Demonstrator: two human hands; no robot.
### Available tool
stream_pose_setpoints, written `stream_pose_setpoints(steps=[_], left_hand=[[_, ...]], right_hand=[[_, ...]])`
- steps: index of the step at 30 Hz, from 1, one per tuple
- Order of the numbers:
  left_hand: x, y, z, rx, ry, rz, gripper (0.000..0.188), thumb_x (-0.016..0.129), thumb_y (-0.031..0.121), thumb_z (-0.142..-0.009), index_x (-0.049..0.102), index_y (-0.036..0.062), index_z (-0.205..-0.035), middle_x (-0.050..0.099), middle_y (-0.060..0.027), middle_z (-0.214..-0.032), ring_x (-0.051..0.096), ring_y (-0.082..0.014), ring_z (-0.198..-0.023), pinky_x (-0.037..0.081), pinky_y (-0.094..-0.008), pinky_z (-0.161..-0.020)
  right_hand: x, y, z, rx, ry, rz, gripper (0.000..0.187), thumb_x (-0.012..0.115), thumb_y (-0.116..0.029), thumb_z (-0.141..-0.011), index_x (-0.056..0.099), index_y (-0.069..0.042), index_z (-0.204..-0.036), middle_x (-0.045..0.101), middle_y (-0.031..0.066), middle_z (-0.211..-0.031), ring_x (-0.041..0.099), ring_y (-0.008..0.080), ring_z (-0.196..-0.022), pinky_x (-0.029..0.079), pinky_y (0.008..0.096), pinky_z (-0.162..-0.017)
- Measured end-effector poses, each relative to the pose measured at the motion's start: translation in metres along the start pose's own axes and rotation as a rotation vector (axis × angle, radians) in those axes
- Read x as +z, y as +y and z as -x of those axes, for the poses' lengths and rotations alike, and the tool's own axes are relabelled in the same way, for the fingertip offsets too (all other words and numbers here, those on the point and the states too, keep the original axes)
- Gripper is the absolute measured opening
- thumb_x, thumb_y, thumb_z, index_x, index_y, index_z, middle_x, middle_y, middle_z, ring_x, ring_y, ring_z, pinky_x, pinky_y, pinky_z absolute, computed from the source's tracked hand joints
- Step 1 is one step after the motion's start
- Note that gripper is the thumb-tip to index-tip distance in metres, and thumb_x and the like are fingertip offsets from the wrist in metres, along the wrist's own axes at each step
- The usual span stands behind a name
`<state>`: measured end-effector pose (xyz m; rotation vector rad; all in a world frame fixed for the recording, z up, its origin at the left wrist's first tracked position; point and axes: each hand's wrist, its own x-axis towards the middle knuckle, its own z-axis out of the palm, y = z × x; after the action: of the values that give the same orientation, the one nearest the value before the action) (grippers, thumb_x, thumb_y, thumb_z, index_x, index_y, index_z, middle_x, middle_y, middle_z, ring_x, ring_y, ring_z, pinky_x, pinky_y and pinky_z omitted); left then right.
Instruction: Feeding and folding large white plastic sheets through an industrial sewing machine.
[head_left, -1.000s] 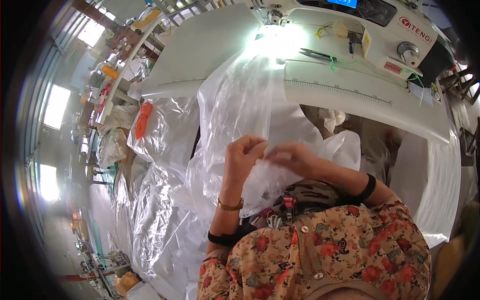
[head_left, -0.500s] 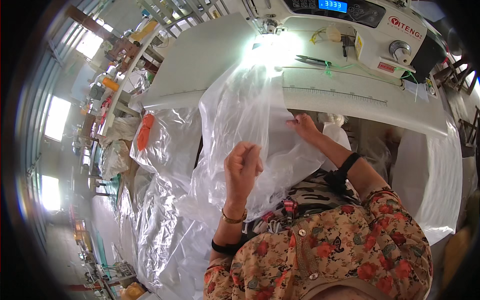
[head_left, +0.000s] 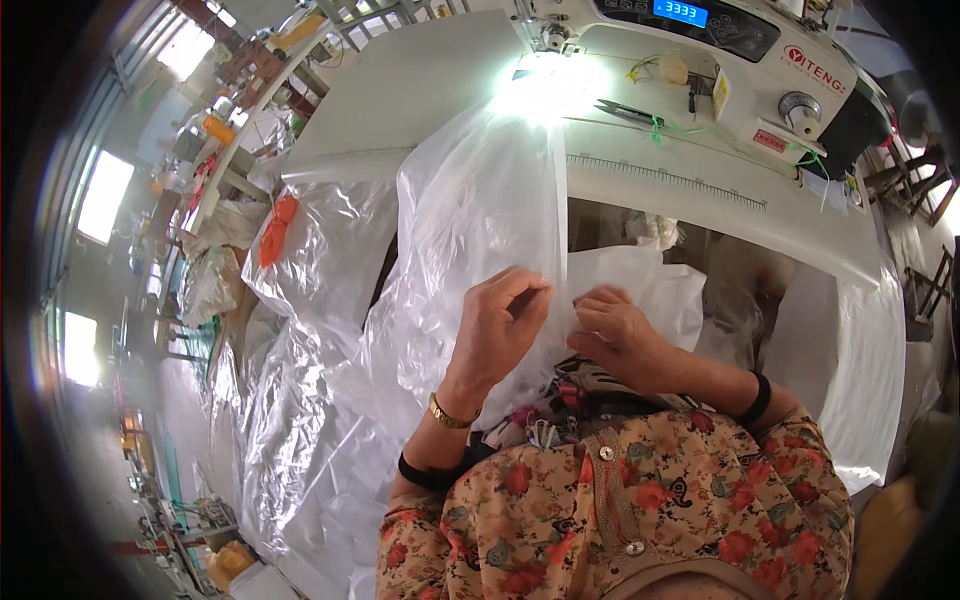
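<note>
A translucent plastic sheet (head_left: pixel 470 210) hangs in folds from the bright lit spot under the sewing machine (head_left: pixel 790 60) down toward my lap. Its right edge runs straight down between my hands. My left hand (head_left: pixel 500 325) is closed in a pinch at that edge, thumb and fingertips together on the film. Just right of the edge is my right hand (head_left: pixel 625 335). Its fingers are bent and slightly blurred, with a gap between them and the thumb, and nothing shows in it. Another piece of white film (head_left: pixel 650 285) lies behind the right hand.
Dark thread snips (head_left: pixel 630 112) and green thread lie on the machine bed, above a printed ruler (head_left: pixel 670 180). An orange bundle (head_left: pixel 278 230) rests on crumpled clear plastic (head_left: pixel 300 400) at the left. More film (head_left: pixel 840 380) hangs at the right.
My right hand has come down and inward from the sheet's far right side. My left hand has moved right to the sheet's edge, which now hangs straighter.
</note>
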<state>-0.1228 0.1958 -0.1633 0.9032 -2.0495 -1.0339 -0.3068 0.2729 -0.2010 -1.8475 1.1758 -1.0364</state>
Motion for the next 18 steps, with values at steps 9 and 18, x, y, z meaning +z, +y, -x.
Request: stream_pose_setpoints(steps=[9, 18], left_hand=[[0.008, 0.004, 0.015, -0.02, -0.005, -0.042, 0.003, 0.064, 0.0, -0.086, 0.062, -0.0021, -0.087, 0.062, -0.0064, -0.074, 0.054, -0.0081, -0.064, 0.044, -0.0258, -0.056], [0.005, 0.003, 0.021, -0.019, -0.002, -0.062, 0.008, 0.061, -0.005, -0.084, 0.061, -0.0023, -0.091, 0.06, -0.014, -0.075, 0.055, -0.0191, -0.062, 0.045, -0.03, -0.059]], right_hand=[[-0.003, -0.023, 0.007, 0.029, -0.174, 0.018, 0.018, 0.063, -0.014, -0.088, 0.052, -0.001, -0.08, 0.056, 0.0151, -0.077, 0.057, 0.0349, -0.076, 0.045, 0.0411, -0.067], [0.01, -0.026, 0.001, -0.136, -0.324, 0.099, 0.016, 0.062, -0.013, -0.087, 0.05, -0.002, -0.086, 0.057, 0.0158, -0.08, 0.059, 0.0375, -0.08, 0.046, 0.0428, -0.07]])
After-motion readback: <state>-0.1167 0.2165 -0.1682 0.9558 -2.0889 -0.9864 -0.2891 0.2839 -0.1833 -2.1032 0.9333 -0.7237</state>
